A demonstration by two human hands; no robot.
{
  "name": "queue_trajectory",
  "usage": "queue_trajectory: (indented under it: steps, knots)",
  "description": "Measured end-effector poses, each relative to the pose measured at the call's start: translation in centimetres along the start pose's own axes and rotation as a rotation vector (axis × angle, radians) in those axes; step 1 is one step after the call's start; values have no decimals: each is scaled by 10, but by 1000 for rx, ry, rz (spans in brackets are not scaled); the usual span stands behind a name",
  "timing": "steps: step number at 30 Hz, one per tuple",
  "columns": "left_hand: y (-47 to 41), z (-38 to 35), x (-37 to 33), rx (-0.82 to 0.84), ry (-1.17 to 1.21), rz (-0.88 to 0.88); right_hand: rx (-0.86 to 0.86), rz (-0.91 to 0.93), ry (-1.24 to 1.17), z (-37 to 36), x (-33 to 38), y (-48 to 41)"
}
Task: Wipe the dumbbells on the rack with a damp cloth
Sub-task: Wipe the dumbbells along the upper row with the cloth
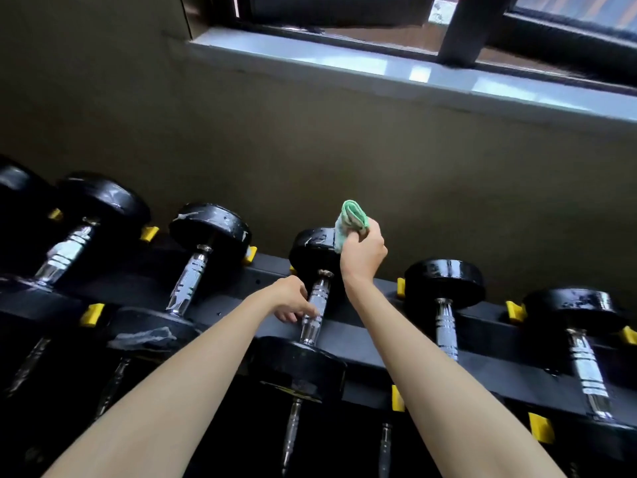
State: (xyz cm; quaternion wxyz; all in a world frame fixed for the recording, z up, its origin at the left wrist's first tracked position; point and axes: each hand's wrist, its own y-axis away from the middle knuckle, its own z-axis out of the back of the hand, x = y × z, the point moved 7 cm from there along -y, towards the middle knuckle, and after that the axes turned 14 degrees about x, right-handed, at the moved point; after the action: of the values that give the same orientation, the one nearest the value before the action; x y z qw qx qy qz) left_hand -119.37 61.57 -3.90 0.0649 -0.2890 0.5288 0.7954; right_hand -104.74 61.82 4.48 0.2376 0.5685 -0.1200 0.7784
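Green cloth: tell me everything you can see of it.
The green cloth is small soft-looking fabric, pale mint green, folded into a thick wad. The right hand grips its lower part, and the folded end sticks up above the hand. Its lower edge lies against the far black head of a racked dumbbell. Dampness cannot be told.

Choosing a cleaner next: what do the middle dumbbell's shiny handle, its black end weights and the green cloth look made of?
Shiny ribbed silver dumbbell handle: likely chromed steel, mirror highlights, grooved bands. Round black end weights: semi-gloss rubber or painted coating, cannot tell which; wet streaks show. Folded green cloth: soft matte textile, creased folds.
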Motion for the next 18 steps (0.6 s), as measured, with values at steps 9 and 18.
queue_trajectory:
  steps: [9, 18]
  knots:
    - [10, 21, 29, -119, 103, 42, 424, 169, 441, -77, 31, 0]
    - [20, 43, 85, -313, 228, 230, 683, 67, 432, -87, -5, 37]
